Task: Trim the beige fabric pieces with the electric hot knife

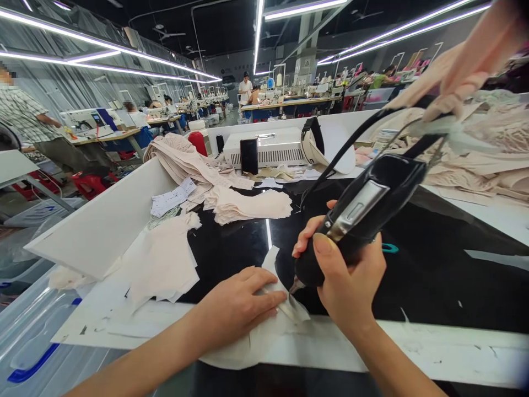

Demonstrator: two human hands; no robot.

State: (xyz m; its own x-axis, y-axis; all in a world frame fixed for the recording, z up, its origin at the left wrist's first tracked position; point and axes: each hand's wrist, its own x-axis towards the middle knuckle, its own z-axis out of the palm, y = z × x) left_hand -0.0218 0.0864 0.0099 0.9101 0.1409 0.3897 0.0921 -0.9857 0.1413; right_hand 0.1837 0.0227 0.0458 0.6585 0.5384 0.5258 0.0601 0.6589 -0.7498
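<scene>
My right hand [351,286] is wrapped around black handheld electric scissors [372,193] with a silver plate on the side. The tool is tilted, its small metal blade tip pointing down at the edge of a pale cloth piece [235,353]. A narrow strip of the cloth rises beside the blade. Flat on the cloth, just left of the blade, lies my left hand [235,303] with its fingers stretched out. The cloth lies over the near edge of the black and white tabletop [433,275]. My right fingertips are partly hidden behind the tool.
Cut cloth pieces [165,259] lie at left, with another stack [252,204] farther back. A phone [249,156] leans on a white vented box [273,149]. The tool's black cord [343,146] hangs from pale cloth ties [450,105]. A teal item [389,248] lies right of the tool.
</scene>
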